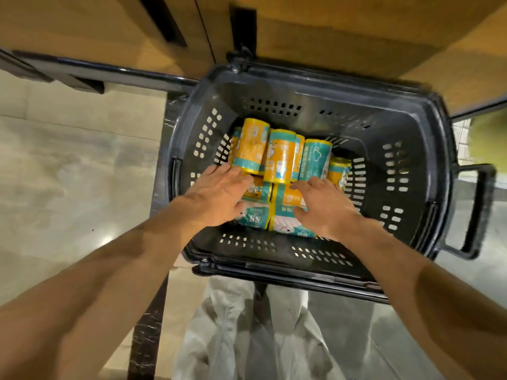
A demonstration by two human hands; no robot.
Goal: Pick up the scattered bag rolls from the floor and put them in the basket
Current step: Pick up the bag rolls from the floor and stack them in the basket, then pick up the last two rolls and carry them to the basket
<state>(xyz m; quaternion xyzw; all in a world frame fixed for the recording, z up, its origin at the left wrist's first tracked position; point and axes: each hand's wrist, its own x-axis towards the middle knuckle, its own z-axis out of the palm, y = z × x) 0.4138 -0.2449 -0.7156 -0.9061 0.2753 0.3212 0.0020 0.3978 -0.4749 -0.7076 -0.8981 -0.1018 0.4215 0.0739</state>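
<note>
A black plastic basket (395, 160) with slotted walls stands on the floor in front of me. Several orange-and-teal bag rolls (278, 154) lie inside it, a back row leaning and a front row lying flat. My left hand (219, 196) rests palm down on the front-left roll (255, 212), fingers spread. On the front-right roll (285, 212) lies my right hand (326, 207), also palm down with fingers apart. Neither hand is closed around a roll.
A wooden cabinet or shelf base (343, 28) with a black rail (104, 69) runs behind the basket. The basket's handle (477, 212) sticks out to the right. Pale marble floor (68, 174) lies to the left. My trouser legs (247, 333) show below.
</note>
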